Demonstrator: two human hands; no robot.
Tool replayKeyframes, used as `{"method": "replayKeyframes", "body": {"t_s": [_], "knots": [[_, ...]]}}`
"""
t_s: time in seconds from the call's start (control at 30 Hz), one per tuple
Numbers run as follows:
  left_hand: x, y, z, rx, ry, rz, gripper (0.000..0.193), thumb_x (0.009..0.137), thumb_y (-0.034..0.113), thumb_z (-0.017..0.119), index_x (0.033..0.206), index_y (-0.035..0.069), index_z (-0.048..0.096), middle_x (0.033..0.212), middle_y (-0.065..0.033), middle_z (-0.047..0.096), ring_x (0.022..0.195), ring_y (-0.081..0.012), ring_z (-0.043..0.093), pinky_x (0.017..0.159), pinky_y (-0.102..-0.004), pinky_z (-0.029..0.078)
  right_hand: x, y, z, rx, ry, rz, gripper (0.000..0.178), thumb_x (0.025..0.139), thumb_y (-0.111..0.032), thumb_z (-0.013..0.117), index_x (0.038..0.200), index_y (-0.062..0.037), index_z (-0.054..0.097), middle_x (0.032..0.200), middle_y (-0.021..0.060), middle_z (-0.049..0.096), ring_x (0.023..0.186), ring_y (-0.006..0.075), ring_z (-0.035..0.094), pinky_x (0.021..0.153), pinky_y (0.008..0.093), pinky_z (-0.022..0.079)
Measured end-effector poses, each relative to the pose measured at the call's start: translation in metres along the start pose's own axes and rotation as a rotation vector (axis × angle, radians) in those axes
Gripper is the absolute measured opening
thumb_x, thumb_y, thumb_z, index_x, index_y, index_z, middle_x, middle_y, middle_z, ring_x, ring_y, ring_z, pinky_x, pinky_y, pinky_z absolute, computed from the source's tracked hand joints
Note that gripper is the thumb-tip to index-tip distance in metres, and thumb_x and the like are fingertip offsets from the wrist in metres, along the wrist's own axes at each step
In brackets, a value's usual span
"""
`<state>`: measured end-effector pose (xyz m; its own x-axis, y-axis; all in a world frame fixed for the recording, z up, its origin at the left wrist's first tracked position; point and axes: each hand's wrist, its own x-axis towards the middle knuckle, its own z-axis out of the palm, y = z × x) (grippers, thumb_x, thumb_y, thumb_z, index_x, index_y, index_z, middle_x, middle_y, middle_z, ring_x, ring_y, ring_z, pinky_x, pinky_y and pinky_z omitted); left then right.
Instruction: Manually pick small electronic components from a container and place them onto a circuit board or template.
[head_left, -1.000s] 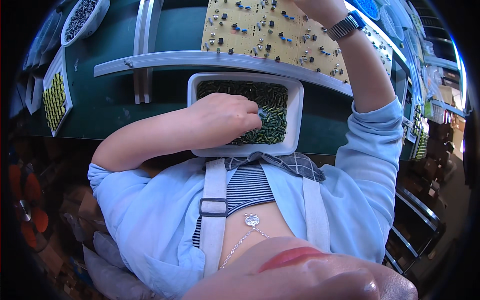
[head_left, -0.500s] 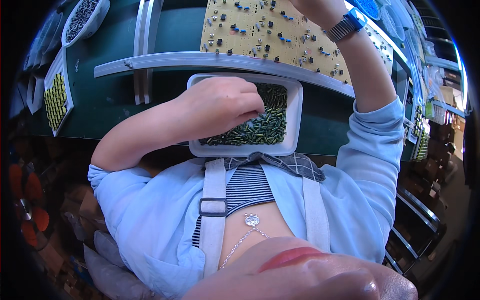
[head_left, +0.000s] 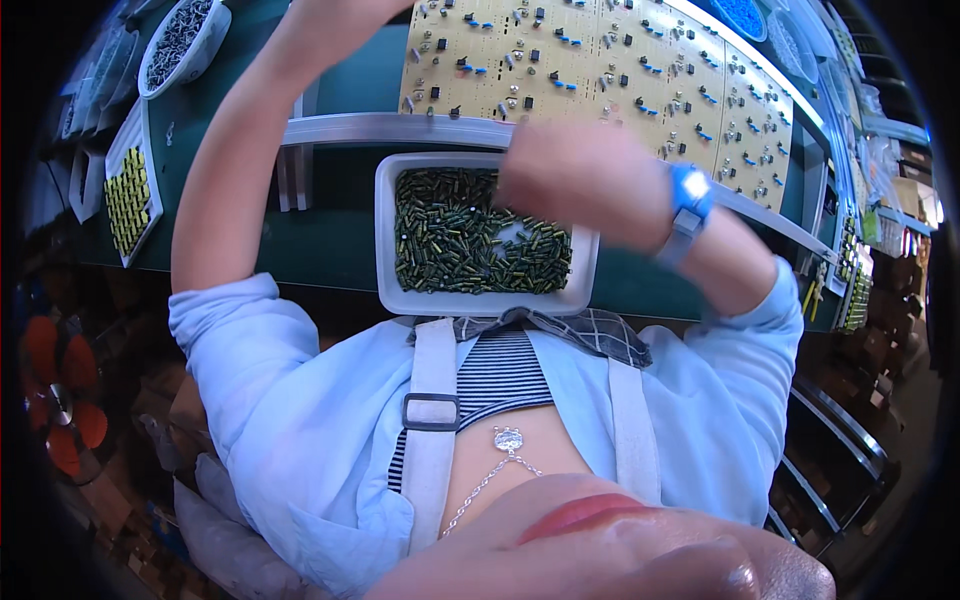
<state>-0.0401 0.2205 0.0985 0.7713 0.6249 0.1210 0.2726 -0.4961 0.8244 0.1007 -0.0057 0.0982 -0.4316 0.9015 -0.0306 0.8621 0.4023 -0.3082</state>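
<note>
A white plastic tray (head_left: 386, 250) of small dark green cylinders (head_left: 460, 235), which look like capacitors, stands at the bench's near edge. Over its right part is my right hand (head_left: 580, 170), smeared by motion; its fingers cannot be made out. My left hand (head_left: 345, 22) reaches to the far left corner of the tan circuit board panel (head_left: 570, 95), its fingertips cut off by the upper edge of the picture. Small black, blue and silver parts stand all over that panel, which lies against a metal rail (head_left: 350, 128).
At the far left are a white bowl (head_left: 208, 55) of small metal parts and a white tray (head_left: 152, 205) of yellow-and-black parts. Blue parts fill a container (head_left: 738, 18) at the far right. Yellow-handled pliers (head_left: 815, 295) hang near the bench's right end.
My left hand has left the tray and moved far and left to the panel. My right hand has come back from the panel to the tray.
</note>
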Motion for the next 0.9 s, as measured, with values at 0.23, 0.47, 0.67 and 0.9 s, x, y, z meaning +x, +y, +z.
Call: {"method": "replayKeyframes", "body": {"t_s": [0.23,0.47,0.67,0.9], "knots": [[0.030,-0.010,-0.005,0.114,-0.025,0.149,0.016,0.086,0.011,0.070,0.094,-0.003,0.072,0.084,-0.0122,0.072,0.077,-0.0165,0.067,0.070,-0.0308,0.051,-0.044,-0.030,0.052,0.227,-0.134,0.121,0.018,0.082,-0.020,0.069,0.090,-0.0059,0.062,0.086,0.0086,0.057,0.083,0.0275,0.063,0.071,0.0395,0.053],[0.025,-0.003,-0.018,0.342,-0.075,0.121,0.018,0.084,0.014,0.070,0.090,-0.002,0.073,0.082,-0.0163,0.071,0.077,-0.0232,0.068,0.071,-0.0343,0.051,-0.071,-0.025,0.049,0.153,-0.249,0.175,0.014,0.084,-0.017,0.067,0.092,-0.0072,0.063,0.086,0.0076,0.059,0.083,0.0272,0.064,0.069,0.0396,0.053],[0.021,-0.008,-0.023,0.367,-0.087,0.141,0.019,0.084,0.016,0.069,0.088,-0.002,0.073,0.081,-0.0175,0.070,0.076,-0.0269,0.068,0.070,-0.0366,0.051,-0.069,-0.035,0.047,0.257,-0.131,0.232,0.010,0.084,-0.015,0.066,0.092,-0.0085,0.064,0.085,0.0073,0.061,0.080,0.0275,0.064,0.067,0.0397,0.053],[0.014,0.001,-0.022,0.580,-0.052,0.166,0.020,0.083,0.019,0.070,0.085,-0.001,0.072,0.082,-0.0175,0.069,0.080,-0.0324,0.066,0.071,-0.0393,0.051,-0.067,-0.038,0.052,0.298,-0.010,0.241,0.009,0.085,-0.015,0.065,0.092,-0.0093,0.065,0.083,0.0074,0.061,0.078,0.0277,0.064,0.066,0.0395,0.053]]}}
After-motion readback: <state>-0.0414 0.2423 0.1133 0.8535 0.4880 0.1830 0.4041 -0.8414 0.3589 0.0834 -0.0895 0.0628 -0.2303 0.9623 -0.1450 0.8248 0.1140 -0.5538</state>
